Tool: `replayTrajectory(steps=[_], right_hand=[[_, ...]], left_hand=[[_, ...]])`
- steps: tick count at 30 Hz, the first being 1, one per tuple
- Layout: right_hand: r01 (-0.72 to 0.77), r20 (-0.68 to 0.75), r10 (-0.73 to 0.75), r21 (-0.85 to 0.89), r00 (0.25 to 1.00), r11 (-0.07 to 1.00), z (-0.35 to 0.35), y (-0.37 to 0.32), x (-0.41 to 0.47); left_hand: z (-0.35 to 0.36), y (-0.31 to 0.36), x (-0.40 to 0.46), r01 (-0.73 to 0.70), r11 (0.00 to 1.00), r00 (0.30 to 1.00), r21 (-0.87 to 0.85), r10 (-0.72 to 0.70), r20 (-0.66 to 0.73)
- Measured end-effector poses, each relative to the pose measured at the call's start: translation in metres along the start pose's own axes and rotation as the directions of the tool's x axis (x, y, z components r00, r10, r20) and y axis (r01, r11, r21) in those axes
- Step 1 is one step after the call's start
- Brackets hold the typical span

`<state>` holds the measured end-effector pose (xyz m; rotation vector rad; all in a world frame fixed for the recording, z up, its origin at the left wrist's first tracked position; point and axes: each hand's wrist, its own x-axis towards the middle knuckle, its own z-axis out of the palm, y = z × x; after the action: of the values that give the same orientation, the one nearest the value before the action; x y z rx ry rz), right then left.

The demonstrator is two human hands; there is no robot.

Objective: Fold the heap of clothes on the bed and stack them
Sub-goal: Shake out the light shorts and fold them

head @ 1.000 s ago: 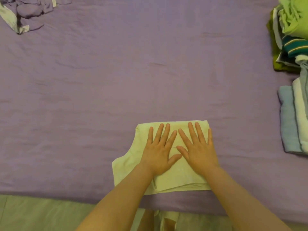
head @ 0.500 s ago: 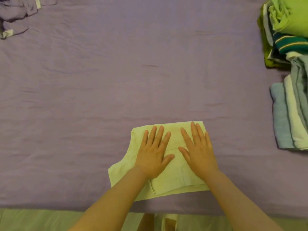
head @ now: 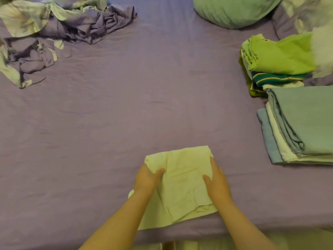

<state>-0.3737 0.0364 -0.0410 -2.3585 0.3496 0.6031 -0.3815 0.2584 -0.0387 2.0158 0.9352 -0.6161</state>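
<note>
A pale yellow folded garment (head: 182,179) lies near the front edge of the purple bed (head: 144,105). My left hand (head: 146,178) grips its left side, thumb on top and fingers tucked under the cloth. My right hand (head: 217,184) grips its right side the same way, thumb on top. An unfolded heap of purple and pale clothes (head: 54,31) sits at the far left. Two stacks of folded clothes stand at the right: a green-topped one (head: 277,58) and a grey-blue one (head: 302,123) nearer me.
A pale green pillow (head: 234,9) lies at the far edge of the bed. Rumpled pale bedding (head: 310,13) fills the far right corner. The bed's front edge runs just below my forearms.
Both hands went from pressing flat on the garment's middle to gripping its left and right sides. The camera tilted up, so the heap, pillow and stacks show more fully.
</note>
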Motion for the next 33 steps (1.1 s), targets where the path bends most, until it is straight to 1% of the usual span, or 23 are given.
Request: replayTrajectory(steps=[4, 7, 10, 12, 14, 16, 19, 23, 25, 28, 31, 33], right_hand=[[0.056, -0.075, -0.053, 0.041, 0.996, 0.998, -0.046, -0.015, -0.011], [0.077, -0.127, -0.069, 0.051, 0.989, 0.996, -0.095, -0.028, -0.014], [0.118, -0.212, -0.101, 0.069, 0.972, 0.991, -0.157, -0.037, -0.012], [0.12, -0.272, -0.106, 0.036, 0.956, 0.992, -0.202, -0.039, -0.008], [0.102, -0.322, -0.098, -0.003, 0.942, 0.995, -0.247, -0.035, -0.003], [0.088, -0.353, -0.086, -0.012, 0.932, 0.996, -0.29, -0.026, 0.005], [0.086, -0.385, -0.086, -0.017, 0.919, 0.996, -0.349, -0.003, 0.02], [0.108, -0.395, -0.106, -0.017, 0.913, 0.994, -0.418, 0.04, 0.054], [0.102, -0.395, -0.107, -0.033, 0.912, 0.994, -0.444, 0.064, 0.075], [0.073, -0.359, -0.095, -0.074, 0.928, 0.995, -0.473, 0.105, 0.105], [0.055, -0.303, -0.078, -0.083, 0.95, 0.995, -0.488, 0.144, 0.136], [0.046, -0.281, -0.06, -0.054, 0.958, 0.997, -0.491, 0.162, 0.154]], left_hand=[[-0.017, 0.038, -0.023, -0.124, 0.987, 0.991, 0.099, 0.119, 0.056], [-0.024, 0.084, -0.041, -0.246, 0.946, 0.968, 0.211, 0.229, 0.101], [-0.026, 0.138, -0.058, -0.405, 0.865, 0.914, 0.298, 0.375, 0.154], [-0.021, 0.179, -0.074, -0.497, 0.817, 0.867, 0.294, 0.454, 0.204], [-0.011, 0.22, -0.09, -0.545, 0.788, 0.837, 0.284, 0.497, 0.228], [0.005, 0.26, -0.106, -0.555, 0.791, 0.831, 0.258, 0.508, 0.229], [0.038, 0.316, -0.125, -0.59, 0.787, 0.802, 0.18, 0.546, 0.243], [0.092, 0.386, -0.143, -0.594, 0.789, 0.797, 0.158, 0.55, 0.249], [0.12, 0.414, -0.147, -0.583, 0.792, 0.805, 0.182, 0.534, 0.256], [0.165, 0.445, -0.142, -0.527, 0.814, 0.842, 0.242, 0.464, 0.274], [0.206, 0.463, -0.136, -0.486, 0.816, 0.869, 0.313, 0.415, 0.269], [0.226, 0.471, -0.132, -0.48, 0.813, 0.874, 0.329, 0.411, 0.261]])
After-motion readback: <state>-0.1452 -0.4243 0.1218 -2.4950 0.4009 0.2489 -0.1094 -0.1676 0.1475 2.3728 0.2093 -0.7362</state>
